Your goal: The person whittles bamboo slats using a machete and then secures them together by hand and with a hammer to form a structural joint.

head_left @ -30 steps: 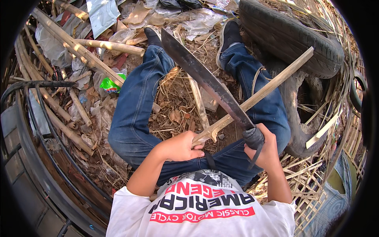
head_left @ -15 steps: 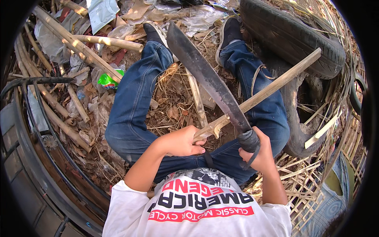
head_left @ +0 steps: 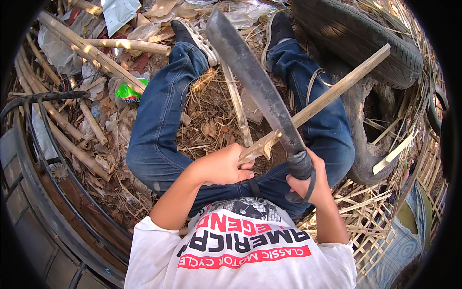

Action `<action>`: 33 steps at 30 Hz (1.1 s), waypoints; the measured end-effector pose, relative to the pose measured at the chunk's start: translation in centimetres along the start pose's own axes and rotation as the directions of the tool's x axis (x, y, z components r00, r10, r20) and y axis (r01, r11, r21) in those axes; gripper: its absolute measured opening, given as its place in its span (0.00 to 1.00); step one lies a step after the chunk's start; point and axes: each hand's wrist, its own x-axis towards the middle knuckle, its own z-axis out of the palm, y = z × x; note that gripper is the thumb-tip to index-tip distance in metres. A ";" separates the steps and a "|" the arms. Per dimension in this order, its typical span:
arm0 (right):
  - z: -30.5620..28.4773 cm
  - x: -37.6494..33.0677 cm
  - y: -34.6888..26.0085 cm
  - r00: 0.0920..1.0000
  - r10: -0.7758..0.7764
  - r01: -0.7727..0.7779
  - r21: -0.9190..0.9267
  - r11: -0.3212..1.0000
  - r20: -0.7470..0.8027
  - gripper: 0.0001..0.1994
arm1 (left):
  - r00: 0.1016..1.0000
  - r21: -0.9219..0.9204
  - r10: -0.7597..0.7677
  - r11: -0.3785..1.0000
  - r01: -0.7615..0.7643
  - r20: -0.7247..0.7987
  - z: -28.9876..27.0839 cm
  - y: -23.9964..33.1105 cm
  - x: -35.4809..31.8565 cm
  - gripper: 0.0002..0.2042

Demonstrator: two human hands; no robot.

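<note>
Left hand [head_left: 222, 166] is clenched on the near end of a bamboo strip [head_left: 327, 98] slanting far-right above my lap, which I judge steadies it while my right hand [head_left: 308, 183] grasps the machete [head_left: 250, 79], blade crossing the strip.

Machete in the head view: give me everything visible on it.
The machete has a long, broad, dark grey blade, dull and worn-looking, widening toward a rounded tip that points up and away between the person's legs. Its dark wrapped handle sits in the closed right hand, a dark strap looping by the wrist. Near the handle, the blade crosses and appears to bite into the pale bamboo stick gripped by the left hand.
</note>
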 end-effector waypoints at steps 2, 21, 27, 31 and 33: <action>0.0 -0.2 0.9 0.985 -0.170 0.171 -0.030 0.985 0.029 0.21 | 0.990 0.020 0.140 0.990 -0.140 0.013 -0.6 -1.7 -0.1 0.18; 0.4 0.6 -0.7 0.972 0.230 -0.233 0.066 0.970 0.057 0.26 | 1.000 -0.002 0.024 1.000 -0.024 0.002 -0.5 -2.7 -0.6 0.19; 0.3 0.0 -0.2 0.974 0.133 -0.155 0.112 0.981 0.181 0.25 | 0.989 0.044 0.146 0.988 -0.146 0.017 -0.7 -3.2 -0.2 0.18; 0.5 0.4 -0.8 0.963 0.221 -0.234 0.071 0.970 0.155 0.22 | 0.994 0.057 0.104 0.993 -0.102 -0.025 -0.2 -2.4 0.2 0.16; 1.6 -0.7 0.4 0.983 -0.034 0.039 -0.022 0.999 0.181 0.21 | 0.992 0.081 0.121 0.990 -0.118 -0.031 -0.1 -2.1 0.3 0.15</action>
